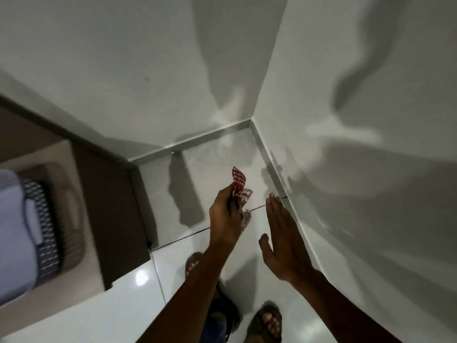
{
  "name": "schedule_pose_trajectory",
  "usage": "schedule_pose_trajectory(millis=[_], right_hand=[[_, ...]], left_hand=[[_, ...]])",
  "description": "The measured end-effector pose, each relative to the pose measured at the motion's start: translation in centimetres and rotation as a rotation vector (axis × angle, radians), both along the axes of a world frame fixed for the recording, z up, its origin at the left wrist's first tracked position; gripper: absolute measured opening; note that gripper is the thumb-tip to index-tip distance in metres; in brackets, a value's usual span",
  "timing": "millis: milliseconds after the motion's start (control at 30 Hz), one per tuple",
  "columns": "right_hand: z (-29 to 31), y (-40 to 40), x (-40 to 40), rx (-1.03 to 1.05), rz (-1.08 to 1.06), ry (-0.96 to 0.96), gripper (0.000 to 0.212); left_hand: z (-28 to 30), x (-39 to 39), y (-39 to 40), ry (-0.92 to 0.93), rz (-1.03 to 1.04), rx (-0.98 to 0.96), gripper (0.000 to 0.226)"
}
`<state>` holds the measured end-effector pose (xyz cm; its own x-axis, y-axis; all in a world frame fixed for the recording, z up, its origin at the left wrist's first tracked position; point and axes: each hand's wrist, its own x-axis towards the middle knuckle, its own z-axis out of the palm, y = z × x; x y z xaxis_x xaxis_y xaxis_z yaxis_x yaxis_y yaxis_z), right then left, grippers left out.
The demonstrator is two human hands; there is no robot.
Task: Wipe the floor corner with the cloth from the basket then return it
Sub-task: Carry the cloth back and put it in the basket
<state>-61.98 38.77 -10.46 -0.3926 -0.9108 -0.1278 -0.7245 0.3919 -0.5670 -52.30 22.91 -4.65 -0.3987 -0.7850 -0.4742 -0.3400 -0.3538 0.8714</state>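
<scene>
My left hand (226, 216) grips a red-and-white striped cloth (239, 185), which sticks out past my fingers and hangs in the air above the white tiled floor. My right hand (284, 241) is flat and open beside it, fingers together, holding nothing. Ahead of both hands lies the floor corner (248, 126), where two white walls and their skirting meet. A woven basket (49, 219) with dark patterned sides sits at the far left on a light shelf, blurred.
A dark brown cabinet side (111, 206) stands between the basket and the floor. The right wall (358, 169) runs close along my right hand. My feet in sandals (267, 320) stand on the glossy tiles below. A pale blue object (12, 231) sits at the left edge.
</scene>
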Motion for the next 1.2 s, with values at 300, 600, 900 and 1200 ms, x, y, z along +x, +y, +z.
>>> schedule_pose_trajectory(millis=[300, 600, 900, 1200], right_hand=[[18.4, -8.5, 9.9, -0.122, 0.150, 0.013, 0.084], [21.7, -20.9, 29.0, -0.121, 0.216, -0.058, 0.085], [16.8, -28.1, 41.6, -0.169, 0.300, 0.005, 0.076], [4.3, -33.8, 44.7, 0.045, 0.421, 0.268, 0.085]], left_hand=[[20.3, 13.3, -3.9, 0.036, 0.265, -0.214, 0.041], [21.7, 35.5, -12.7, 0.027, 0.491, -0.142, 0.037], [15.6, 50.6, -19.3, -0.181, 0.402, -0.197, 0.057], [2.4, 53.2, -21.7, -0.723, -0.200, -0.391, 0.063]])
